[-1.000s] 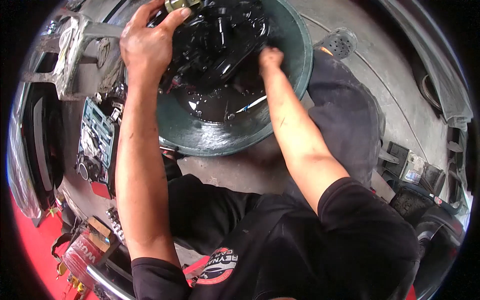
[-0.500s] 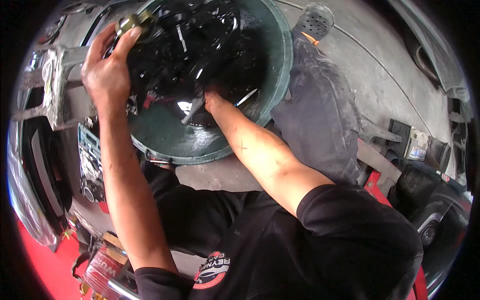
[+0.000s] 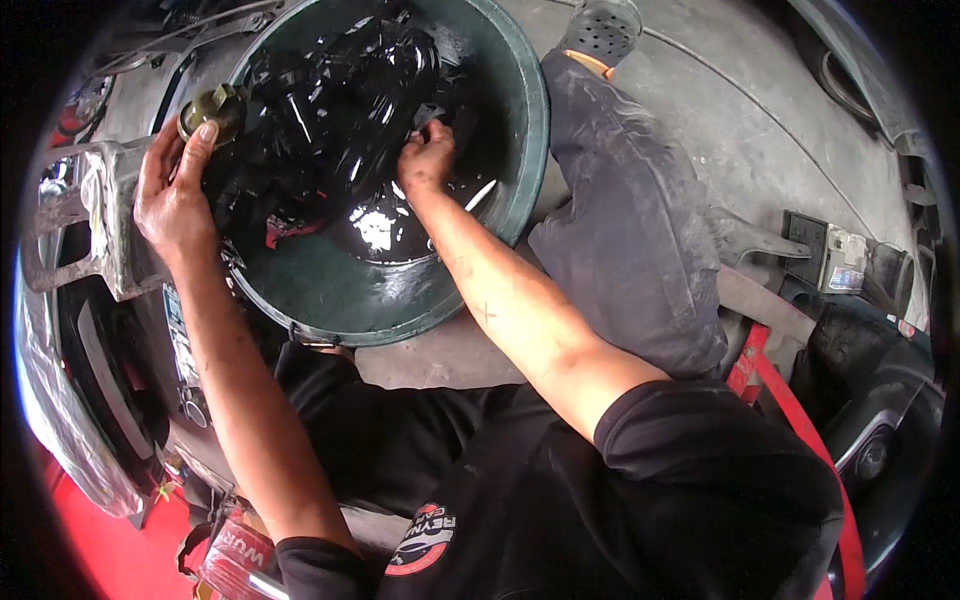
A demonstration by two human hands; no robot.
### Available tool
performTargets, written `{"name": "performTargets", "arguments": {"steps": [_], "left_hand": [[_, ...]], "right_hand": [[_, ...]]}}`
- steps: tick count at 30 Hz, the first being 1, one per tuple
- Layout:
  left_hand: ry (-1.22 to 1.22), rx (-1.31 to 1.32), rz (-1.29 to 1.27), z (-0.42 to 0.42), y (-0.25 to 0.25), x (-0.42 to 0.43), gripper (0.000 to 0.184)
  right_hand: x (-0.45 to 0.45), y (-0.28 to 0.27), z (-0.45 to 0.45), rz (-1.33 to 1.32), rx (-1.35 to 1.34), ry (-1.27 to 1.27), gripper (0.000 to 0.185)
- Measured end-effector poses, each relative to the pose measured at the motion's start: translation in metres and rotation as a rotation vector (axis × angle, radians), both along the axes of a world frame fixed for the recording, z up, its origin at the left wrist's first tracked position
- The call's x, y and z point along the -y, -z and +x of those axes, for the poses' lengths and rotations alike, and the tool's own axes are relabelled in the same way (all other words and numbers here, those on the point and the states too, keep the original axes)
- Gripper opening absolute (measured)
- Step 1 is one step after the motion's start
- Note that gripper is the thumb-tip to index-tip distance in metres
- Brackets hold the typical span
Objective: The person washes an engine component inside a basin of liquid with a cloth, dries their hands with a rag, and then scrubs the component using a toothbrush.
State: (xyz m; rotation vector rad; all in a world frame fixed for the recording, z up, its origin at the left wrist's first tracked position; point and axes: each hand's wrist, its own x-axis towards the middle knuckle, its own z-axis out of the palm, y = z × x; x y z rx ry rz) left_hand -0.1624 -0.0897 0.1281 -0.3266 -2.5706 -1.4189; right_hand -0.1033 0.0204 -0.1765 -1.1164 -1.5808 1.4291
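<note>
Over the left rim of a big dark green tub (image 3: 535, 130), my left hand (image 3: 180, 190) grips a round olive-brown metal part (image 3: 215, 112) with a squared end facing up. Inside the tub, my right hand (image 3: 427, 158) has its fingers pinched at a small greyish piece (image 3: 428, 115), perhaps a rag or brush; what it is cannot be made out. Glossy black parts (image 3: 370, 100) lie heaped in dark liquid left of my right hand. A white stick-like item (image 3: 481, 195) leans near the tub's right inner wall, and something red (image 3: 290, 230) shows at the lower left.
A grey metal frame (image 3: 120, 215) stands left of the tub. To the right are a dark trouser leg (image 3: 640, 200) and a perforated shoe (image 3: 603, 30). A cable (image 3: 750, 105) crosses the floor. A red bar (image 3: 800, 420) and a black bumper-like part (image 3: 880, 430) are at the lower right.
My left hand has shifted left and down in view with the metal part. My right hand moved from the tub's right side to lower middle, then slightly up, now pinching the greyish piece.
</note>
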Motion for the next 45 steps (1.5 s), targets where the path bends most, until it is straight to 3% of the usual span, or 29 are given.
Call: {"name": "performTargets", "arguments": {"steps": [3,6,10,14,17,18,20,24,25,28,32,34,36,38,40,42,45], "left_hand": [[0.008,0.019,0.015,0.000,0.002,0.001,0.050],[0.012,0.023,0.031,-0.003,0.004,0.002,0.052],[0.011,0.010,-0.027,0.003,-0.001,0.000,0.048],[0.015,0.002,0.018,-0.008,0.002,0.006,0.047],[0.012,0.030,0.034,-0.005,0.001,0.004,0.046],[0.014,0.047,0.063,-0.005,0.001,0.004,0.046],[0.024,0.024,0.054,-0.005,0.000,0.004,0.045],[0.017,0.024,0.040,0.000,-0.002,0.000,0.044],[0.020,0.045,0.072,-0.002,-0.001,0.002,0.045],[0.019,0.024,0.000,-0.002,0.002,0.004,0.045],[0.058,0.035,0.037,-0.008,0.006,0.011,0.047],[0.074,0.033,0.060,-0.010,0.008,0.012,0.048],[0.050,0.013,0.063,-0.007,0.006,0.008,0.046],[0.007,-0.010,0.041,0.002,0.000,-0.002,0.043],[0.019,0.007,0.087,-0.001,0.003,-0.001,0.044],[0.017,0.005,0.074,-0.003,0.004,0.002,0.046],[0.016,0.014,0.047,0.001,0.003,0.001,0.045]], "right_hand": [[-0.015,-0.013,-0.003,-0.057,0.033,-0.057,0.018],[-0.043,-0.035,0.010,-0.389,-0.067,-0.249,0.020],[-0.022,-0.022,0.010,-0.077,-0.007,-0.119,0.023],[-0.031,-0.030,0.010,0.026,0.197,-0.246,0.026],[-0.055,-0.036,0.007,-0.328,0.212,-0.366,0.023],[-0.057,-0.040,0.009,-0.530,0.012,-0.188,0.020],[-0.066,-0.034,0.006,-0.207,-0.069,-0.220,0.020],[-0.057,-0.033,0.003,-0.228,-0.081,-0.245,0.020],[-0.052,-0.034,0.000,-0.101,-0.064,-0.160,0.015],[-0.056,-0.039,0.005,0.007,0.049,-0.253,0.021],[-0.087,-0.060,0.001,-0.046,0.330,-0.479,0.027],[-0.102,-0.043,-0.010,-0.206,0.234,-0.509,0.028],[-0.111,-0.050,-0.012,-0.237,0.009,-0.366,0.030],[-0.111,-0.044,-0.027,0.007,0.102,-0.357,0.034],[-0.105,-0.048,-0.022,0.026,-0.027,-0.291,0.038],[-0.110,-0.061,-0.020,-0.004,0.144,-0.401,0.039],[-0.110,-0.066,-0.025,-0.006,0.218,-0.342,0.041]]}}
